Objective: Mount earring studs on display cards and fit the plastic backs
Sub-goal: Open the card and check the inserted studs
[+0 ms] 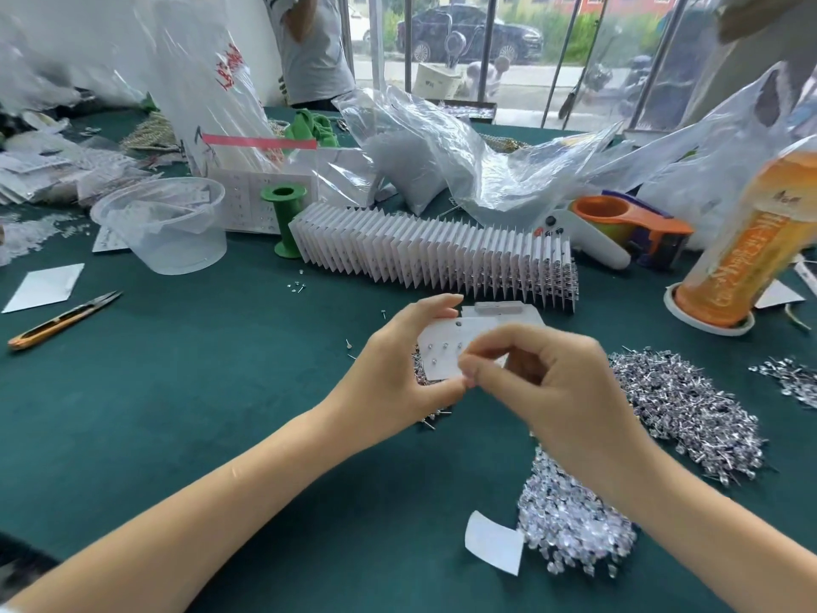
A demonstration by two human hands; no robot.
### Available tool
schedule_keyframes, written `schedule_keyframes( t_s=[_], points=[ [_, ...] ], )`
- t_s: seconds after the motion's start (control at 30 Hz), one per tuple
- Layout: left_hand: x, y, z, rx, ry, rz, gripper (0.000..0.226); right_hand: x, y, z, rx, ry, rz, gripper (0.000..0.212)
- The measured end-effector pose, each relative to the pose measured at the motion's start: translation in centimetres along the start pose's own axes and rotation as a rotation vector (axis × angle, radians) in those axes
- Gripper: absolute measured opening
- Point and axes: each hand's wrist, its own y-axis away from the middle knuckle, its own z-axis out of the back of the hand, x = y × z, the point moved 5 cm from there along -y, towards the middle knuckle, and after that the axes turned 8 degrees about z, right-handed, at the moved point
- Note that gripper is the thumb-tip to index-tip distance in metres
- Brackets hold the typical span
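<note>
Head view showed the green counter (185,391) strewn with work: a long fanned row of finished cards (435,258) at the back and a heap of silver studs (689,404) to the right. Above the middle, the left hand (400,365) gripped a white display card (446,347) by its edges, long axis running left to right. The right hand (552,382), just beside it on the right, pinched something too small to make out at the card's lower edge, probably a stud.
</note>
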Motion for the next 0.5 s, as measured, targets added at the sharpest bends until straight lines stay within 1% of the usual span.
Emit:
schedule_keyframes(
  t_s=[0.07, 0.13, 0.27, 0.4, 0.5],
  points=[
    [-0.2, 0.2, -0.4, 0.023, -0.011, -0.006, 0.073, -0.4, -0.7, 1.1, -0.08, -0.01, -0.027, 0.022],
    [-0.4, 0.4, -0.7, 0.049, -0.012, -0.017, 0.075, -1.1, -0.9, 1.4, -0.108, -0.024, -0.084, 0.02],
    [-0.8, 0.8, -0.9, 0.095, 0.034, -0.023, 0.077, -2.4, -0.4, 1.0, -0.068, 0.028, -0.201, 0.017],
    [-1.0, 0.9, -1.0, 0.098, 0.078, -0.014, 0.078, -2.8, -0.2, 0.6, -0.025, -0.081, -0.293, 0.011],
    [-0.9, 0.9, -1.0, 0.1, 0.094, 0.0, 0.078, -3.0, -0.1, 0.5, -0.009, -0.126, -0.329, 0.007]
  ],
)
